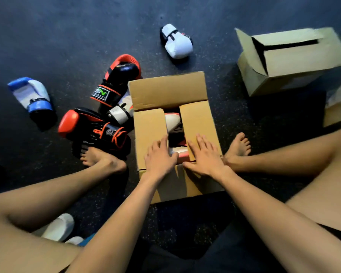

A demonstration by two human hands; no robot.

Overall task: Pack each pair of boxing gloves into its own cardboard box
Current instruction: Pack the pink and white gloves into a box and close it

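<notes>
A cardboard box (pixel 166 89) stands on the floor between my legs, its far flap tilted back. White gloves with pink trim (pixel 172 122) show through the gap between its two side flaps. My left hand (pixel 158 157) presses flat on the left flap, fingers straight. My right hand (pixel 204 154) presses flat on the right flap. Left of the box lie two black-and-red gloves (pixel 118 79) (pixel 95 127), with a white cuffed glove (pixel 119 113) between them. A blue-and-white glove (pixel 31 94) lies far left. A white-and-black glove (pixel 176 42) lies beyond the box.
A second cardboard box (pixel 289 60) with folded flaps sits at the upper right. My bare feet (pixel 102 160) (pixel 238 148) flank the near box; the left one touches a black-and-red glove. White footwear (pixel 60 226) lies by my left knee. The floor is dark speckled rubber.
</notes>
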